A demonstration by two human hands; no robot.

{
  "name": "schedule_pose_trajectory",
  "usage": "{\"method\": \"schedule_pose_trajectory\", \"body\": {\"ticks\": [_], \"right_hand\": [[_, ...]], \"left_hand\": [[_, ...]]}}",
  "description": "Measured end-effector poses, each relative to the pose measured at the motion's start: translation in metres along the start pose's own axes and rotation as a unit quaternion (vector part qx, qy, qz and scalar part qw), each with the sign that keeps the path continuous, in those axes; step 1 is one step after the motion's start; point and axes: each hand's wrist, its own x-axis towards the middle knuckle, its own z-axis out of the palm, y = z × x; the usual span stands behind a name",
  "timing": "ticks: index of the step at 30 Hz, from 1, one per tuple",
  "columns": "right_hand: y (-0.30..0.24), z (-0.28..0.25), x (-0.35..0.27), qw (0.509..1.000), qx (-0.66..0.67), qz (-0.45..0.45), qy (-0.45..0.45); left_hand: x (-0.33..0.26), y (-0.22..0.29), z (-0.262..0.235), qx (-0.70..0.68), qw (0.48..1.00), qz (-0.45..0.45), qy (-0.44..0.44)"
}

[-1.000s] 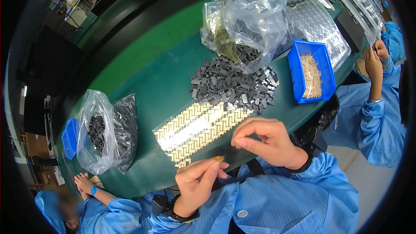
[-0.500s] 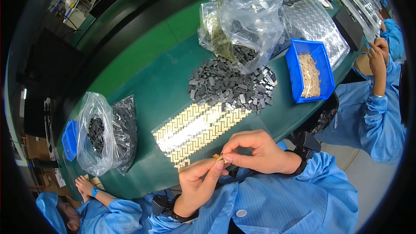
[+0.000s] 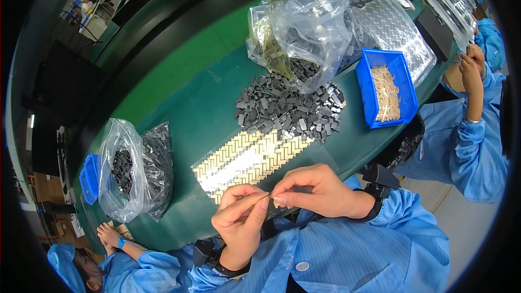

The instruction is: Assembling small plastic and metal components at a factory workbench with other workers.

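Both hands meet fingertip to fingertip over the near edge of the green table. My left hand (image 3: pixel 243 220) is closed in a pinch, thumb against forefinger. From the other side my right hand (image 3: pixel 317 190) pinches too. Between them is a small tan piece (image 3: pixel 275 203), mostly covered by the fingers; its exact kind is too small to tell. Just beyond the hands lies a clear sheet (image 3: pixel 233 165) bearing rows of cream strips in a zigzag pattern. A heap of small black rectangular parts (image 3: pixel 287 106) borders the sheet's far end.
At the right stands a blue bin (image 3: pixel 410 87) of tan flat pieces. Behind the heap slumps a clear plastic bag (image 3: pixel 315 27) with black parts. Another bag of black parts (image 3: pixel 157 168) sits at the left, near a small blue bin (image 3: pixel 88 179). Co-workers sit on both sides.
My left hand has shifted slightly left and its fingers have straightened toward the right fingertips. The tan piece is now more covered. My right hand has barely moved.
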Motion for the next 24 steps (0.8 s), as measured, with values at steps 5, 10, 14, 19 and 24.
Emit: {"method": "schedule_pose_trajectory", "body": {"ticks": [5,10,14,19,24], "right_hand": [[-0.001,0.006,0.002,1.0,0.014,0.019,0.011],[0.003,0.007,0.0,0.999,0.001,0.011,0.043],[0.006,0.01,-0.004,0.996,0.078,0.015,0.046],[0.001,0.003,-0.007,0.994,0.089,0.045,0.039],[-0.032,-0.041,-0.023,0.96,-0.171,-0.117,0.19]], "left_hand": [[-0.002,-0.004,-0.001,0.007,1.0,0.022,0.0],[-0.004,-0.013,-0.001,-0.029,0.999,0.001,-0.016],[-0.009,-0.013,0.001,-0.116,0.992,-0.043,-0.024],[-0.01,-0.011,0.007,-0.215,0.973,-0.081,-0.027],[0.009,-0.002,0.0,-0.218,0.976,-0.009,0.013]]}}
